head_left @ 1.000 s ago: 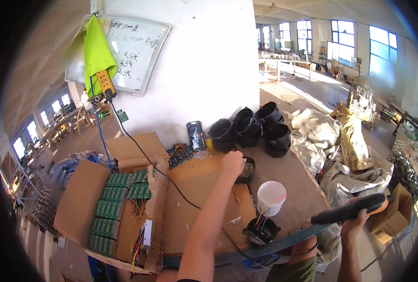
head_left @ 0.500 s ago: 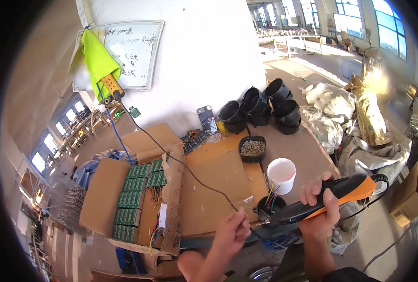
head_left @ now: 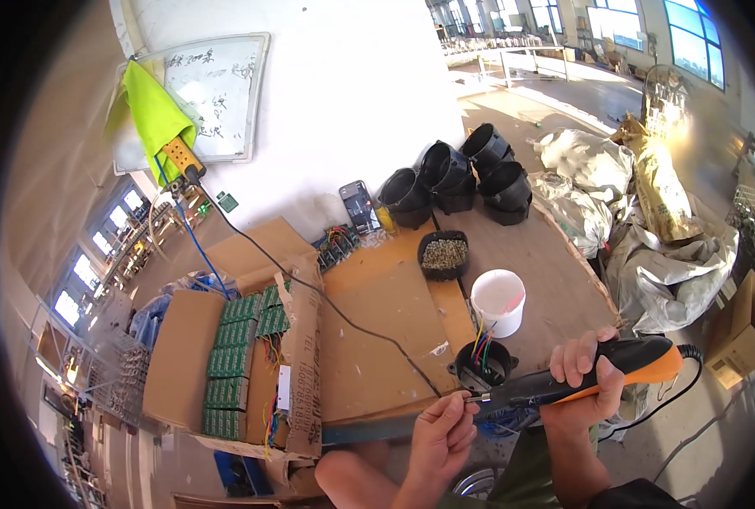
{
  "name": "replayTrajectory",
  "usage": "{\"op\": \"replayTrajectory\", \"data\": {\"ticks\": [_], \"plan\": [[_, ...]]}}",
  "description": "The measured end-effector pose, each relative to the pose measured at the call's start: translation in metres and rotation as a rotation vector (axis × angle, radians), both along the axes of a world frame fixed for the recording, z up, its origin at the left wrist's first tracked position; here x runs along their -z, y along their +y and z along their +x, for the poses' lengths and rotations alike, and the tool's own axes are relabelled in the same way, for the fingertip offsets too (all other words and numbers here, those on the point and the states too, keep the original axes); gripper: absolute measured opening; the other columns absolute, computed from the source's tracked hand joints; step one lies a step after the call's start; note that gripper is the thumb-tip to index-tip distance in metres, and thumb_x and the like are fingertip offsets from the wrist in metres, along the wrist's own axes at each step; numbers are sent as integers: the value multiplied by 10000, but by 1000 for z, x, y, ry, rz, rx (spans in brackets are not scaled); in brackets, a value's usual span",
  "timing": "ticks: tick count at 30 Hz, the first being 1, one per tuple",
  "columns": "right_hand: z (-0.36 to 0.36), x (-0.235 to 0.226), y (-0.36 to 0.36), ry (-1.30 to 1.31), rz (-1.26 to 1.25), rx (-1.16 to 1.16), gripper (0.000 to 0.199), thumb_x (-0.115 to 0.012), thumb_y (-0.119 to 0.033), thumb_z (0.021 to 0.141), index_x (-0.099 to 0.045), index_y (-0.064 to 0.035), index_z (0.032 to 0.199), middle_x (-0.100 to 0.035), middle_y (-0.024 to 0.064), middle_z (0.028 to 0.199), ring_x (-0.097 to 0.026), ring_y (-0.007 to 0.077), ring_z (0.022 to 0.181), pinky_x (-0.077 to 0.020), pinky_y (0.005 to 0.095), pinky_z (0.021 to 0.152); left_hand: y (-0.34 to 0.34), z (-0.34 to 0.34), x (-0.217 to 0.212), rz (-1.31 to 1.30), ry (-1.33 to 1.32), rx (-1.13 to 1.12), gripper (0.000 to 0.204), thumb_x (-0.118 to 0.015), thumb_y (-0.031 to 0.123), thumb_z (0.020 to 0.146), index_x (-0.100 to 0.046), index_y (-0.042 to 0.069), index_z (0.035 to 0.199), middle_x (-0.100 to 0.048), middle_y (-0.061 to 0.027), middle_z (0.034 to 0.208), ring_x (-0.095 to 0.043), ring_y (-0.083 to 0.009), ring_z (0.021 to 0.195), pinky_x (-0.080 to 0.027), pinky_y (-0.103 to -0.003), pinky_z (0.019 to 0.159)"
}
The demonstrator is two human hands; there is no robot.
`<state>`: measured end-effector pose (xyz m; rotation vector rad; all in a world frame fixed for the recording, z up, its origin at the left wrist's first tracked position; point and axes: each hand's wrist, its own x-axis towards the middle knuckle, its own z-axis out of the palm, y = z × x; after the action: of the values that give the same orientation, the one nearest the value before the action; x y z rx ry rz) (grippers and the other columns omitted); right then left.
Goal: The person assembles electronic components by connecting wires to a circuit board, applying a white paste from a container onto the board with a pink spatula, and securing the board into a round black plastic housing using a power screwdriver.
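Observation:
My right hand [head_left: 581,405] is wrapped round a black and orange electric screwdriver [head_left: 526,388], its bit aimed left. At the tip of the bit, my left hand [head_left: 442,433] is closed in a pinch; whatever small thing lies between its fingertips is too small to make out. Just behind the bit, a round black plastic housing [head_left: 503,370] sits at the table's near edge with coloured wires [head_left: 481,346] rising out of it. Beyond that stand a white plastic tub [head_left: 498,304] and a black container of small metal screws [head_left: 443,254].
Several black housings [head_left: 449,174] stand stacked at the back beside a phone [head_left: 359,206]. A cardboard box [head_left: 303,386] of green circuit boards [head_left: 230,362] is on the left. A dark cable [head_left: 348,323] crosses the cardboard sheet [head_left: 386,297]. White sacks [head_left: 666,280] lie to the right.
My left hand has moved right to the tip of the screwdriver bit. The screwdriver stays in my right hand. The view has shifted, so the table's things appear farther left and higher.

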<state>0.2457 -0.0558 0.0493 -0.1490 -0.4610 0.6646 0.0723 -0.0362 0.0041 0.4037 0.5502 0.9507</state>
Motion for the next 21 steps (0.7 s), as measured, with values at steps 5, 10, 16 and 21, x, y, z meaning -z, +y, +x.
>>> {"op": "replayTrajectory", "data": {"ticks": [5,10,16,21], "plan": [[2,3,1,-141,142,-14,290,-598,-190,880,-463,-93,1117,-538,20,760,-491,124,564,-429,294,565,7,9,6,-46,-49,-38,176,-593,161,997,-665,1,979,-632,-69,776,-341,-61,452,-248,-213,430],[12,-2,10,-276,171,-37,302,-637,-221,896,-462,-118,1120,-563,6,760,-525,123,560,-450,292,580,29,10,-5,66,-119,24,164,-601,134,984,-673,-13,976,-601,-52,739,-345,-61,470,-262,-217,453],[33,-14,37,-325,135,-31,273,-626,-207,916,-477,-89,1111,-567,-29,774,-551,53,607,-477,238,613,55,-1,-4,269,325,-41,193,-606,82,964,-694,-47,1076,-619,-69,769,-364,-45,509,-278,-202,482],[40,-5,53,-315,91,-69,318,-633,-183,908,-478,-62,1158,-569,3,805,-547,69,602,-461,249,601,72,-10,9,81,285,-145,274,-686,106,905,-635,-34,1135,-580,-49,812,-366,-27,553,-284,-197,493]]}}
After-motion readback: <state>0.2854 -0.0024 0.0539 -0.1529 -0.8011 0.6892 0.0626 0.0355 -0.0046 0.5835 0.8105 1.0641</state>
